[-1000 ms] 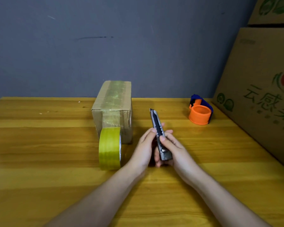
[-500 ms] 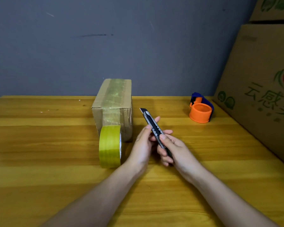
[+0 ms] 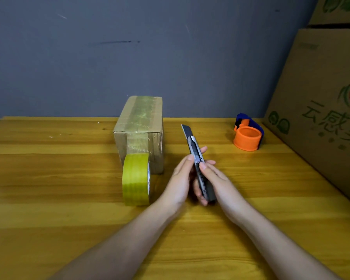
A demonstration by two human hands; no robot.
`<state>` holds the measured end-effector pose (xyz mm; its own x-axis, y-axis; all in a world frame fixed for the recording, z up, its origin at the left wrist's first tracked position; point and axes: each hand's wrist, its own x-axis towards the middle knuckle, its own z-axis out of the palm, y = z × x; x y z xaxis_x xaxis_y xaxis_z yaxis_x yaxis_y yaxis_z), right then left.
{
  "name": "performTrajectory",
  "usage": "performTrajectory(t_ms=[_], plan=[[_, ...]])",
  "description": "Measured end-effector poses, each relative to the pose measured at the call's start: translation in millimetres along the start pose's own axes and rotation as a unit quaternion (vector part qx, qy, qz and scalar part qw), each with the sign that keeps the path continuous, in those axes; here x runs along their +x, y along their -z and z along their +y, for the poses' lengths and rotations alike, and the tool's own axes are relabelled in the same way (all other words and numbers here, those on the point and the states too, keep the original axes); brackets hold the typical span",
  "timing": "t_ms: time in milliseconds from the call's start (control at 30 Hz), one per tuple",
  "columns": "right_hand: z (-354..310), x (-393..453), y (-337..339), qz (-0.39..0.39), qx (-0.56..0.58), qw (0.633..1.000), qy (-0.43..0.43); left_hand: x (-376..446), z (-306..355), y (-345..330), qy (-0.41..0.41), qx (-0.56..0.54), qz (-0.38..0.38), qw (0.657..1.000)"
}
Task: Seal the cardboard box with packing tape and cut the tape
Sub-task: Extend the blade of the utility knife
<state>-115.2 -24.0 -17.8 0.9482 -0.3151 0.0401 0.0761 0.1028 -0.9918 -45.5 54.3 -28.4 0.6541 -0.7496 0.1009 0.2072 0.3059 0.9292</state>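
Observation:
A small cardboard box point(image 3: 138, 130) stands on the wooden table point(image 3: 49, 188), with yellowish tape running along its top and down its near face. A roll of yellow packing tape point(image 3: 135, 179) stands on edge against that near face, still joined to the box by the tape strip. To the right of the roll, both hands hold a black utility knife point(image 3: 198, 162) with its blade out, pointing away from me. My left hand point(image 3: 180, 178) cups the knife from the left. My right hand point(image 3: 215, 178) grips its handle, thumb on the slider.
An orange and blue tape dispenser point(image 3: 248, 137) sits at the back right of the table. A large printed cardboard carton point(image 3: 321, 110) leans along the right edge, another stacked above it. A grey wall point(image 3: 170, 47) closes the back.
The knife swung left towards the box half a second ago and now points nearly straight away again. More of its blade sticks out than one second ago. Both hands stayed in place.

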Motion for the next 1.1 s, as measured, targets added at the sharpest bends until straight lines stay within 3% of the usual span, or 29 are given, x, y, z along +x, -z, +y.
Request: performTrajectory(t_ms=[133,333,900,1100], plan=[[3.7,-1.1,-5.7,-0.019,0.053,0.998,0.005,0.0,0.2,1.2,0.0,0.006,0.012,1.0],[11.3,2.9,-5.8,0.012,-0.009,0.999,0.049,2.2,3.0,0.3,0.005,-0.022,0.007,1.0],[9.4,5.0,-3.4,0.049,-0.01,0.998,0.047,-1.6,6.0,-1.2,0.006,-0.024,-0.005,1.0],[2.6,3.7,0.8,0.024,-0.009,0.999,0.036,-4.3,6.7,-3.5,-0.023,0.114,0.055,0.992]])
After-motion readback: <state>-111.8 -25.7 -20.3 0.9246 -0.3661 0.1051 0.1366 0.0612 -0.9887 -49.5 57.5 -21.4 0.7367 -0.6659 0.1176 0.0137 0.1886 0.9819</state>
